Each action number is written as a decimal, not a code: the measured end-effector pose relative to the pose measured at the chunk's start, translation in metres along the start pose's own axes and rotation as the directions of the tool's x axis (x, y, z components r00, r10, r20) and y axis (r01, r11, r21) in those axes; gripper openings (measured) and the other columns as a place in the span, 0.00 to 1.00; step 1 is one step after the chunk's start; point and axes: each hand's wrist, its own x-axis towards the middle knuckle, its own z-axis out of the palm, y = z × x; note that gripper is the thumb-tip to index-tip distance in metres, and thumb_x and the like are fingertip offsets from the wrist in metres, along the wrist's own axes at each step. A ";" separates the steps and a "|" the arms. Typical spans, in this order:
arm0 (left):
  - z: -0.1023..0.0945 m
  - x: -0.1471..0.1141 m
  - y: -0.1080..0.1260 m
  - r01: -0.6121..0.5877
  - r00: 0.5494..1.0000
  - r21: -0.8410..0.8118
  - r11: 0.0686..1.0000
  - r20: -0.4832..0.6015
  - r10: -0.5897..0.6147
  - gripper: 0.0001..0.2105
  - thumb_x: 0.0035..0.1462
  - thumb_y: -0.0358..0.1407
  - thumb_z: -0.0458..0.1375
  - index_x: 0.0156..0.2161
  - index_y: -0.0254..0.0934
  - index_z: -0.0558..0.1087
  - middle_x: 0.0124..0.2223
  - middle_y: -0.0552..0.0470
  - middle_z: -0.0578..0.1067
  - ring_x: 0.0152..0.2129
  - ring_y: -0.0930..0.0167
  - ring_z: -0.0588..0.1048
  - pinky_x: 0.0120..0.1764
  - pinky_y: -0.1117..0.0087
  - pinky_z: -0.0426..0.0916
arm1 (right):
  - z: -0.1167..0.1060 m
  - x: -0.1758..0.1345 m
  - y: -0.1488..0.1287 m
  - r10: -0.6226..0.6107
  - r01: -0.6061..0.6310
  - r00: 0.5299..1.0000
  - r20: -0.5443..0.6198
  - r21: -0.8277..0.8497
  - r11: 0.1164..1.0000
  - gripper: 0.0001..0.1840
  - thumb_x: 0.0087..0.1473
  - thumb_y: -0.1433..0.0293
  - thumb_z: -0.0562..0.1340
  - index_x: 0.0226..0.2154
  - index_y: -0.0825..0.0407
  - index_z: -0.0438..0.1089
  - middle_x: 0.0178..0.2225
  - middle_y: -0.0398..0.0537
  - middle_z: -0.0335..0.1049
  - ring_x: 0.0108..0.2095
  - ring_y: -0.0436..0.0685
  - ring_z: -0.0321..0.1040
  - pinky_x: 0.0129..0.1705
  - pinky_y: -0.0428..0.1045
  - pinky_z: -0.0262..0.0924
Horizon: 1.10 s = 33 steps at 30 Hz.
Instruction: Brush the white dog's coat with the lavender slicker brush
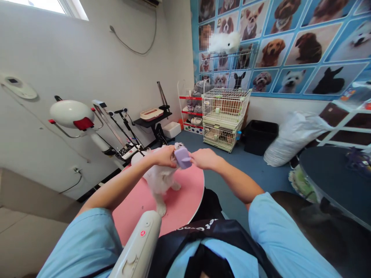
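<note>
A small white dog (160,179) stands on a round pink table (189,193) in front of me. My left hand (165,156) is closed around the side of its head, the thumb toward me. From the other side my right hand (206,159) grips the handle of a lilac pet brush (182,157). The brush's broad head lies against the dog's face and hides most of it. A white tube-shaped device with a red-lit button (145,233) juts up in the foreground, close to my left arm.
A white dryer head on an arm (72,114) stands at the left wall. Wire cages (226,104), a black bin (259,137) and a white sack (294,135) line the back. A dark round table (327,181) is at right.
</note>
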 end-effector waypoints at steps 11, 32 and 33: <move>0.002 -0.006 -0.013 -0.042 0.998 -0.072 0.997 -0.041 0.039 0.24 0.42 0.49 0.62 0.42 0.35 0.68 0.44 0.42 0.72 0.41 0.58 0.73 0.45 0.62 0.66 | 0.002 0.003 0.005 0.061 -0.061 0.998 -0.015 0.003 0.998 0.22 0.65 0.60 0.49 0.44 0.52 0.75 0.45 0.60 0.77 0.46 0.65 0.74 0.43 0.53 0.65; -0.006 -0.004 -0.027 -0.020 0.975 -0.590 0.807 -0.191 -0.115 0.16 0.55 0.45 0.50 0.37 0.33 0.70 0.34 0.50 0.75 0.31 0.67 0.71 0.34 0.69 0.67 | 0.141 0.017 -0.095 -0.250 -0.132 0.963 0.100 0.984 -0.117 0.13 0.63 0.57 0.52 0.37 0.51 0.57 0.20 0.38 0.65 0.18 0.49 0.64 0.20 0.43 0.60; -0.006 -0.005 -0.027 -0.009 0.970 -0.581 0.814 -0.201 -0.133 0.16 0.55 0.44 0.50 0.37 0.33 0.71 0.34 0.50 0.74 0.31 0.67 0.71 0.34 0.69 0.67 | 0.138 0.017 -0.098 -0.210 -0.104 0.975 0.069 0.982 -0.157 0.12 0.64 0.58 0.52 0.38 0.50 0.57 0.21 0.39 0.68 0.19 0.49 0.66 0.21 0.43 0.60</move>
